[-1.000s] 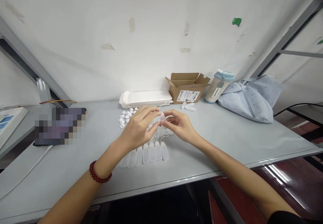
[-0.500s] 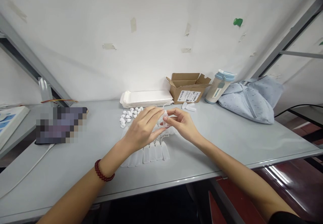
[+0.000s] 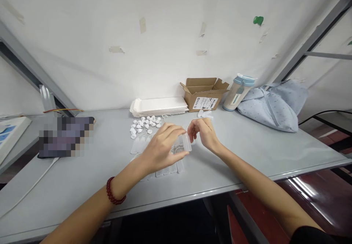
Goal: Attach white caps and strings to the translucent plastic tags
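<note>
My left hand (image 3: 163,147) pinches a small translucent plastic case (image 3: 187,142) between thumb and fingertips, above the table. Close to the case's right side is my right hand (image 3: 202,133), fingers curled inward; its thumb is largely hidden, and I cannot make out anything in it. Under and beyond my left hand lie several similar translucent cases (image 3: 137,145), some with thin whitish loops. Further back, small white caps (image 3: 141,124) are spread in a loose cluster.
Behind the caps lies a stack of white sheets or sleeves (image 3: 159,106), beside an open cardboard box (image 3: 205,99). To the right are a tumbler (image 3: 238,92) and a light blue cloth bag (image 3: 268,108). A blurred-out device (image 3: 67,137) with a white cable rests on the left of the table (image 3: 90,178).
Both hands were on a clear piece together. Now my right hand has shifted slightly right with curled fingers, while the case in my left hand shows more fully. The view has shifted slightly.
</note>
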Action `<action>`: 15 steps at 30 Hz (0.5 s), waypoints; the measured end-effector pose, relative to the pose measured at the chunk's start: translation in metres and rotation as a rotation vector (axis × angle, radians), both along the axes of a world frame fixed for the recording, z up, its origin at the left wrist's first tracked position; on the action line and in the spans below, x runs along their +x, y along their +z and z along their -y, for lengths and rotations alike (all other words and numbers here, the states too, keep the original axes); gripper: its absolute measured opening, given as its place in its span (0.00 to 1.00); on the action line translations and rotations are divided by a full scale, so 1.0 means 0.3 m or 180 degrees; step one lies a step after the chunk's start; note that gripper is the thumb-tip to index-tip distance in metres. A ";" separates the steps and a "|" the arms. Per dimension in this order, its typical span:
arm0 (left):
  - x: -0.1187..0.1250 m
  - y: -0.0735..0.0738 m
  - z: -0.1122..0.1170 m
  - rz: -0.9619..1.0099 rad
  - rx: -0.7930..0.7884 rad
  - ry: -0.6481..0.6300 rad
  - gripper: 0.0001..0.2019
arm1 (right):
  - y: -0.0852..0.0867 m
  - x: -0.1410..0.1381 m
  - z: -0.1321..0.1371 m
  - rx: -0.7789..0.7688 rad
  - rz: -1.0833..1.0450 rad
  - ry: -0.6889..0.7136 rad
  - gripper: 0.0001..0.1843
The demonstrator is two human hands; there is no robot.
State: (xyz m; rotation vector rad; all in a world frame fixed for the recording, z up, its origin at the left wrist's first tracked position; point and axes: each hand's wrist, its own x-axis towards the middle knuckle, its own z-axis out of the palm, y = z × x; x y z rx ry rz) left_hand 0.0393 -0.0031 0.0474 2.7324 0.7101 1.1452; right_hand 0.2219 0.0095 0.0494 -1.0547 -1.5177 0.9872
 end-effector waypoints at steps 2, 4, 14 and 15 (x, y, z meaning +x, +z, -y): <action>0.005 0.005 0.016 -0.0131 -0.0252 -0.0110 0.20 | 0.015 0.019 -0.010 -0.0218 0.0192 0.0321 0.18; 0.006 0.013 0.033 -0.0328 -0.0481 -0.0233 0.20 | 0.034 0.041 -0.021 -0.0636 0.0534 0.0958 0.17; 0.028 -0.015 0.078 -0.1209 -0.0695 -0.0370 0.16 | 0.051 0.108 -0.065 -0.2083 0.2052 0.2992 0.15; 0.030 -0.020 0.077 -0.1295 -0.0731 -0.0318 0.15 | 0.045 0.107 -0.068 -0.2133 0.2126 0.3012 0.14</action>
